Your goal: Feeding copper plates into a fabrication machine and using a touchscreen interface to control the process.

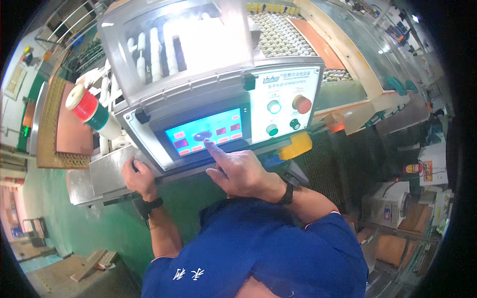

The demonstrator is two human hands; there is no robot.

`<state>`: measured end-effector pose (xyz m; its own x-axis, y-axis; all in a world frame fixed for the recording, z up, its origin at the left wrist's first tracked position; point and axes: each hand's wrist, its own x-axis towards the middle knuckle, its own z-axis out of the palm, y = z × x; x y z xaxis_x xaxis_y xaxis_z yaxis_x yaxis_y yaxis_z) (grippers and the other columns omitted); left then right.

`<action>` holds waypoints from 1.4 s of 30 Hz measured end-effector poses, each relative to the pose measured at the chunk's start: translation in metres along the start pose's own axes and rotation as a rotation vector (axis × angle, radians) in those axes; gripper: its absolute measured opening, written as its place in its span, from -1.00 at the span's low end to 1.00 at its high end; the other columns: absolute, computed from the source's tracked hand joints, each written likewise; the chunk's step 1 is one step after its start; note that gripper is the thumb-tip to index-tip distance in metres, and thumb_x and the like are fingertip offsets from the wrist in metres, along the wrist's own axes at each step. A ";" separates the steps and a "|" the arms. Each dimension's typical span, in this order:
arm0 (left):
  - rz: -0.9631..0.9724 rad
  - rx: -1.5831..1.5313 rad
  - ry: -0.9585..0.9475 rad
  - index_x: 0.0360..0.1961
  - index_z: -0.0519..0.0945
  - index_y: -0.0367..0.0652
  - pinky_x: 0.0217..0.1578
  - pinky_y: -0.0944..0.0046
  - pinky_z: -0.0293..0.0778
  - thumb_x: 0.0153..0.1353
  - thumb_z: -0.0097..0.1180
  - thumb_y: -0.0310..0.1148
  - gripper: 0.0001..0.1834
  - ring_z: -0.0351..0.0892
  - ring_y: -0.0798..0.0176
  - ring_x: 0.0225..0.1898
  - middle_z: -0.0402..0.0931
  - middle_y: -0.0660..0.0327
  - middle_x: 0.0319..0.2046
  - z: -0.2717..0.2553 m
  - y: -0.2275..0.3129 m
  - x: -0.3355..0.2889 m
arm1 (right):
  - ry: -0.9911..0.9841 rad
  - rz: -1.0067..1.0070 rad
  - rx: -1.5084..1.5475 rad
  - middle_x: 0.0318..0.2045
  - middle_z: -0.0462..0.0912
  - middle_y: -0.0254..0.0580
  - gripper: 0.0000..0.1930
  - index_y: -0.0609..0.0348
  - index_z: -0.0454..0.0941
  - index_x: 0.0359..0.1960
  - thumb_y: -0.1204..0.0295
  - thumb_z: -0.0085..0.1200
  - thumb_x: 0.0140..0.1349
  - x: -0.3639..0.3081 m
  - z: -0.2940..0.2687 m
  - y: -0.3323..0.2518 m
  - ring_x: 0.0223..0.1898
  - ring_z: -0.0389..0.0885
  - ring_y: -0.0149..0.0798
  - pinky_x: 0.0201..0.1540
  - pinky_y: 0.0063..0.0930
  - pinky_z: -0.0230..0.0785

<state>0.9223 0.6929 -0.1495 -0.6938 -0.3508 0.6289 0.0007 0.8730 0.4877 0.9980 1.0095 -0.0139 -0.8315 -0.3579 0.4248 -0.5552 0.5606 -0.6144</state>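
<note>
A lit touch screen with a blue display and several coloured buttons is set in a tilted control box. My right hand reaches to it with the index finger stretched out, its tip at the screen's lower middle. The thumb stands apart and the other fingers are partly bent; nothing is held. My left hand rests at the box's lower left corner, by a grey metal ledge. Its fingers are slightly bent and apart, with nothing in them. Right of the screen is a white button panel with a red knob.
A clear hinged cover stands raised above the screen. A red and green signal light juts out at the left. Behind lie a roller bed and a copper-coloured sheet. A yellow part sticks out below the panel.
</note>
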 end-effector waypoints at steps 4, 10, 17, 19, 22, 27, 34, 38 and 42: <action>0.029 0.006 0.004 -0.15 0.66 -0.29 -0.06 -0.02 0.50 0.18 0.11 -0.48 -0.77 0.61 -0.15 -0.14 0.65 -0.04 -0.21 -0.002 -0.002 0.000 | 0.069 -0.081 0.024 -0.60 0.60 -0.12 -0.32 0.55 0.26 0.34 0.45 0.23 0.23 -0.010 -0.008 0.005 -0.59 0.60 -0.03 -0.50 -0.19 0.42; 0.055 0.016 0.014 -0.15 0.67 -0.27 -0.06 -0.01 0.50 0.17 0.12 -0.48 -0.77 0.62 -0.14 -0.14 0.66 -0.03 -0.22 -0.001 -0.006 0.001 | 0.023 0.157 0.053 -0.59 0.60 -0.14 -0.39 0.53 0.35 0.29 0.43 0.20 0.27 -0.019 -0.025 0.007 -0.59 0.59 -0.04 -0.50 -0.22 0.41; 0.092 0.031 0.013 -0.18 0.69 -0.23 -0.05 -0.01 0.51 0.13 0.15 -0.46 -0.77 0.63 -0.11 -0.13 0.68 0.03 -0.21 0.003 -0.008 0.002 | 0.102 -0.094 -0.063 -0.62 0.56 -0.07 -0.29 0.61 0.27 0.30 0.47 0.25 0.16 -0.017 -0.006 0.004 -0.61 0.60 -0.01 -0.58 -0.16 0.39; 0.085 0.038 0.019 -0.18 0.69 -0.23 -0.05 -0.01 0.51 0.13 0.15 -0.45 -0.77 0.63 -0.11 -0.13 0.68 0.03 -0.21 0.004 -0.007 0.002 | 0.106 -0.121 -0.038 -0.61 0.56 -0.04 -0.24 0.60 0.22 0.35 0.49 0.25 0.14 -0.010 0.000 0.004 -0.60 0.60 -0.02 -0.58 -0.17 0.39; 0.066 0.040 0.024 -0.18 0.69 -0.21 -0.05 -0.02 0.51 0.13 0.16 -0.44 -0.78 0.63 -0.12 -0.13 0.68 0.04 -0.20 0.002 -0.009 0.001 | 0.084 -0.124 -0.082 -0.62 0.57 -0.06 -0.22 0.58 0.18 0.38 0.48 0.23 0.16 0.001 0.006 0.004 -0.62 0.59 -0.01 -0.58 -0.17 0.40; 0.057 0.031 0.034 -0.19 0.69 -0.20 -0.07 -0.02 0.52 0.14 0.16 -0.44 -0.79 0.62 -0.12 -0.13 0.68 0.04 -0.21 0.000 -0.006 0.001 | -0.109 0.106 -0.244 -0.48 0.67 0.02 -0.25 0.44 0.14 0.42 0.48 0.18 0.22 0.009 0.011 -0.004 -0.53 0.67 0.04 -0.49 -0.18 0.49; 0.055 0.011 0.019 -0.19 0.68 -0.23 -0.09 -0.02 0.52 0.11 0.15 -0.47 -0.77 0.61 -0.14 -0.15 0.67 0.03 -0.22 -0.003 -0.003 0.002 | 0.052 0.041 -0.130 -0.52 0.67 -0.01 -0.27 0.46 0.18 0.40 0.50 0.19 0.21 0.010 0.013 -0.004 -0.56 0.66 0.05 -0.51 -0.17 0.48; 0.071 0.001 0.021 -0.17 0.67 -0.25 -0.08 -0.01 0.52 0.11 0.14 -0.47 -0.76 0.61 -0.14 -0.14 0.66 0.02 -0.20 -0.002 -0.005 0.002 | 0.047 -0.025 -0.085 -0.53 0.67 -0.05 -0.34 0.47 0.32 0.32 0.50 0.22 0.19 0.002 0.003 -0.009 -0.59 0.63 -0.01 -0.52 -0.21 0.44; 0.079 -0.028 0.010 -0.16 0.67 -0.26 -0.07 -0.02 0.51 0.14 0.13 -0.49 -0.77 0.61 -0.15 -0.14 0.66 0.01 -0.20 0.001 -0.001 0.004 | 0.079 -0.007 -0.081 -0.58 0.62 -0.06 -0.42 0.44 0.42 0.24 0.43 0.25 0.20 -0.011 -0.024 -0.001 -0.57 0.64 -0.03 -0.50 -0.22 0.45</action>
<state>0.9194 0.6911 -0.1479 -0.6839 -0.2846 0.6718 0.0751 0.8884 0.4529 1.0078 1.0310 -0.0015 -0.8218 -0.3037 0.4820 -0.5550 0.6181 -0.5568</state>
